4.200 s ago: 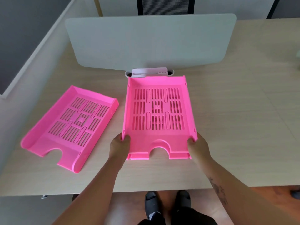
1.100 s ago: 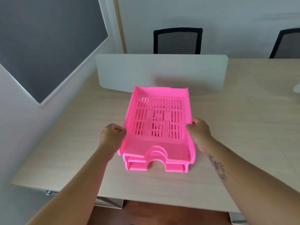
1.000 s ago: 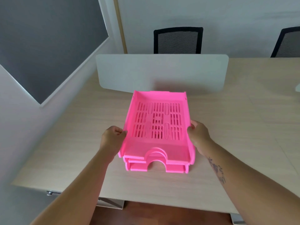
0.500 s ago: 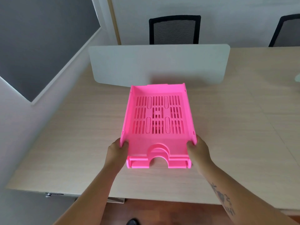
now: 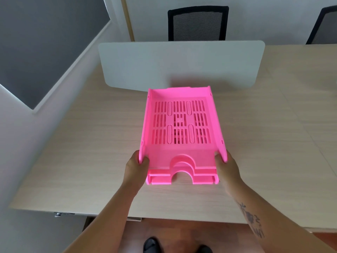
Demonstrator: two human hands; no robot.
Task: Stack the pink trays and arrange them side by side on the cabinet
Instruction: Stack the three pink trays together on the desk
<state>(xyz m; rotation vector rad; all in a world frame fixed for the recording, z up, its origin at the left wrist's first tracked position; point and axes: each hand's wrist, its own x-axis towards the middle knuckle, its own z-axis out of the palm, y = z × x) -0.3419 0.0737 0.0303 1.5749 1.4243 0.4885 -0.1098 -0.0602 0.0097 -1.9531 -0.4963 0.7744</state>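
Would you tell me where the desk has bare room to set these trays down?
Bare desk lies left of the trays up to the wall, and right of them too. Behind, the divider crowds close.

Lower tray [image 5: 182, 179] mostly hidden under top tray [image 5: 180, 125]; shoes [image 5: 151, 244] cut off.

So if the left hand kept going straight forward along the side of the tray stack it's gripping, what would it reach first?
Probably the white divider panel. The left hand points away from the body along the pink tray stack, and only bare desk lies between; depth is hard to judge.
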